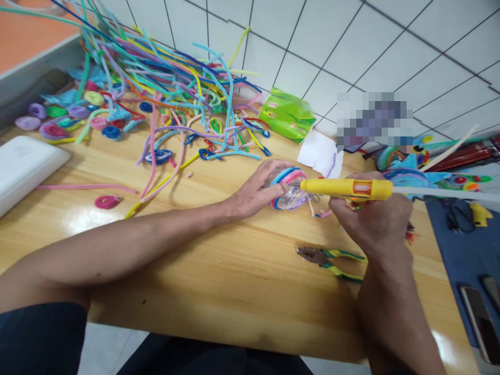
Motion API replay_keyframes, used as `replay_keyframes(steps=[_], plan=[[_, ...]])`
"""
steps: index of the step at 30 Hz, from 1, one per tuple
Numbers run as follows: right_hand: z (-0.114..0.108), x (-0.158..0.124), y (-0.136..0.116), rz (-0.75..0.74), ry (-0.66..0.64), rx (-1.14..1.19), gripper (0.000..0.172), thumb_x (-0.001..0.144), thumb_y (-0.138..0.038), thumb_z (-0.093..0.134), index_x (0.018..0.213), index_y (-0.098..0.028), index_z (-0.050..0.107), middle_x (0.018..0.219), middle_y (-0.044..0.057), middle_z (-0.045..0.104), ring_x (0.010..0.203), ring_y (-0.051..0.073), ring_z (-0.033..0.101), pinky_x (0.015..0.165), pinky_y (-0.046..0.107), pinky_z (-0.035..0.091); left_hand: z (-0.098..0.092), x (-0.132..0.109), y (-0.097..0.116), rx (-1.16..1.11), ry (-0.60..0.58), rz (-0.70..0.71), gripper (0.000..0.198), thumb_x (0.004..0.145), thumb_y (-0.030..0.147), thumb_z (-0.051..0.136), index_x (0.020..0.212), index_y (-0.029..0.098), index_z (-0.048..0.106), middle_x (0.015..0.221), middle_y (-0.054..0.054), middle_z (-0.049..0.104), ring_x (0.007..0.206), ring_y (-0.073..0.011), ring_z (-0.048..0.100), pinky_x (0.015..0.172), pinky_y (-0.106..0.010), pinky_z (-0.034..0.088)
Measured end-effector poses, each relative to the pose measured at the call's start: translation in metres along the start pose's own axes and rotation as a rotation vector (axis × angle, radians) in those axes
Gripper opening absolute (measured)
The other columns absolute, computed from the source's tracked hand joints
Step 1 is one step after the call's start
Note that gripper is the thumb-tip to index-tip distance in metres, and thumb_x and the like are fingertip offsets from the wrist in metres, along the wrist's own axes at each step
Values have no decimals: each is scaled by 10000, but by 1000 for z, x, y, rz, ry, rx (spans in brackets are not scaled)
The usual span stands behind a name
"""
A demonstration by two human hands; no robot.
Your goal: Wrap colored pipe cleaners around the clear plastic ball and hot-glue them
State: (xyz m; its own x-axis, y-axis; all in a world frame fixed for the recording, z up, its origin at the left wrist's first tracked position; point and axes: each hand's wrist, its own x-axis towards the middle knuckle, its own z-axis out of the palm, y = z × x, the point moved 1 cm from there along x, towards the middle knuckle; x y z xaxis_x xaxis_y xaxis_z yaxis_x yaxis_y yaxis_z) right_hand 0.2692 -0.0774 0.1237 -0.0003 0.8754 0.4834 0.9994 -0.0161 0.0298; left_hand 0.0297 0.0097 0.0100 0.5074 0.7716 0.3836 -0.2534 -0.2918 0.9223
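Observation:
My left hand (255, 191) holds a round, clear object (291, 198) wrapped with pink, blue and purple fuzzy strands. In my right hand (377, 221) is a yellow glue gun (346, 188), its metal tip at the pink and blue strands near my left thumb. A white glue stick (445, 194) runs out from the gun's back end toward the right. Pliers with green and yellow handles (332, 260) lie on the wooden table (219, 291), just below the gun and left of my right wrist.
Colourful pipe cleaners (187, 88) and coiled pieces (57, 122) fill the back left. A white box (29, 169) sits at the left. Behind my hands are a green packet (287, 115) and white paper (319, 153). At right, a dark mat (453, 250) bears a phone (479, 320).

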Motion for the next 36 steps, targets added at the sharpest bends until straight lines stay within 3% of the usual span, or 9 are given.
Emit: replay_keyframes(steps=[9,12,15,20,31,36], plan=[[0,2,-1,1,-6,65,293,866,-472,713,1060,-255,745,770,86,771,685,325,735,659,410,512,-1,1,-3,30,-17,31,518,1049,539,750,1488,275,671,1560,-115,688,1543,-341,594,1388,-554,420],[2,1,0,-43,47,88,375,867,-564,764,1051,-237,764,870,116,834,701,312,763,655,397,526,-2,1,-6,45,-9,32,534,1042,558,753,1493,283,677,1576,-110,686,1538,-342,595,1391,-557,417],[3,2,0,-47,54,87,331,876,-524,745,1028,-230,760,965,148,859,720,314,778,675,404,542,-2,2,-6,44,-6,33,528,1033,539,757,1490,284,681,1567,-106,689,1541,-345,590,1397,-562,410],[-1,3,-1,20,-79,43,287,866,-384,696,1110,-248,761,947,133,840,770,366,780,711,445,546,-2,2,-3,22,-3,16,514,1042,541,755,1485,290,687,1542,-97,696,1536,-340,592,1399,-553,410],[1,3,-1,15,8,42,291,789,-387,657,1034,-262,754,771,90,783,705,349,748,691,447,564,-1,2,-7,44,-7,45,568,1058,636,748,1506,294,675,1572,-105,686,1541,-331,596,1389,-539,417],[-1,5,-2,29,-40,64,249,816,-386,662,1023,-276,745,865,115,808,761,353,777,710,448,571,-2,2,-8,76,-16,69,557,1070,612,737,1512,280,671,1563,-113,687,1539,-332,597,1392,-532,412]])
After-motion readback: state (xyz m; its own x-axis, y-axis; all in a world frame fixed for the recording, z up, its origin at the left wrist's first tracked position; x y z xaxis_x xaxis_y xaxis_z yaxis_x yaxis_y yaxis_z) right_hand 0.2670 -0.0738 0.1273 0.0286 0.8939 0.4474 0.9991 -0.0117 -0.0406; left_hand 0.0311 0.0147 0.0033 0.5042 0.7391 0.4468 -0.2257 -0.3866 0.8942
